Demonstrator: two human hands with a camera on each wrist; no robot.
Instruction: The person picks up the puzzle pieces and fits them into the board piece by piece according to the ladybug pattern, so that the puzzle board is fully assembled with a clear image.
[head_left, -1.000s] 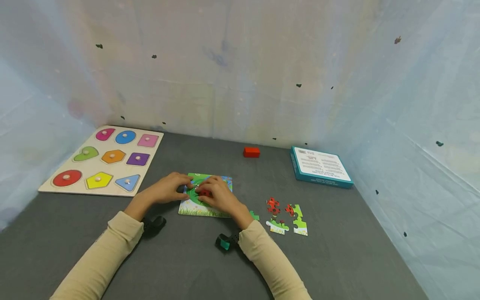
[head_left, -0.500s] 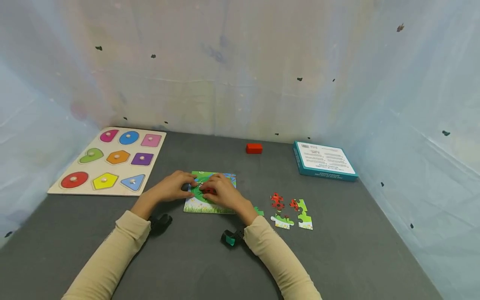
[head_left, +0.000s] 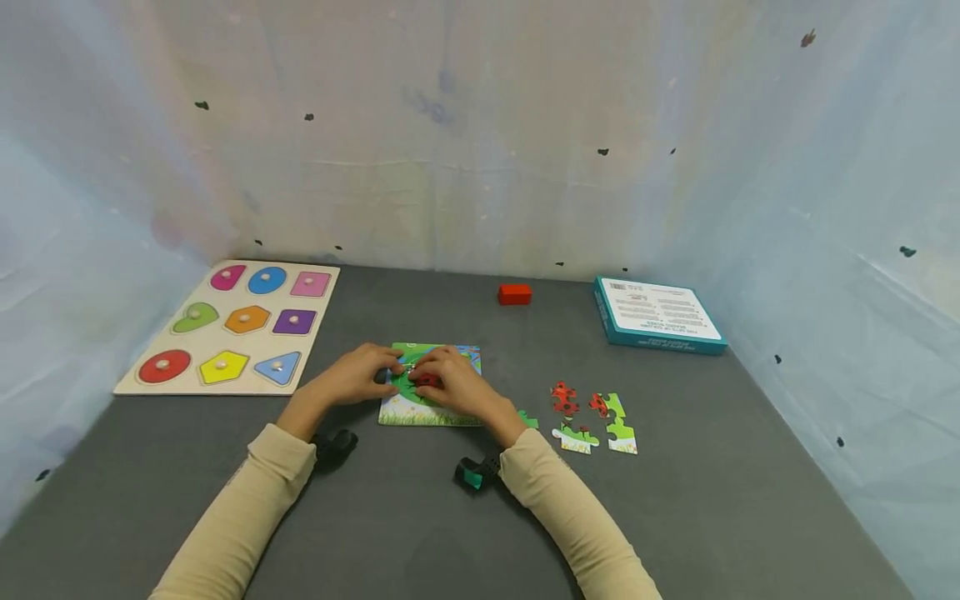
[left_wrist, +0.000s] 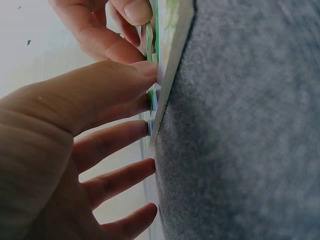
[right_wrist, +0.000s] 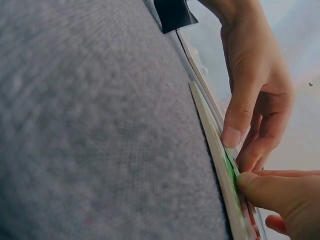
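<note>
A green picture puzzle (head_left: 420,415) in a thin square tray lies in front of the person, with grass printed along its near edge. At its left side rests the left hand (head_left: 352,379), thumb and forefinger touching the puzzle's surface while the other fingers are spread, as the left wrist view shows. The right hand (head_left: 461,390) reaches over the middle of the puzzle. Between its thumb and fingers it pinches a green and red puzzle piece (left_wrist: 149,42), low against the tray. Ladybird red (head_left: 429,380) shows beneath that hand, which covers much of the right half.
Several loose puzzle pieces (head_left: 576,439) lie right of the right forearm, one partly hidden by it. A wooden shape board (head_left: 318,321) with knobs stands left. Behind are a red block (head_left: 515,294) and a teal box (head_left: 663,342).
The head view has shifted, so everything on the table appears farther right. Both hands stay at the puzzle with little visible movement.
</note>
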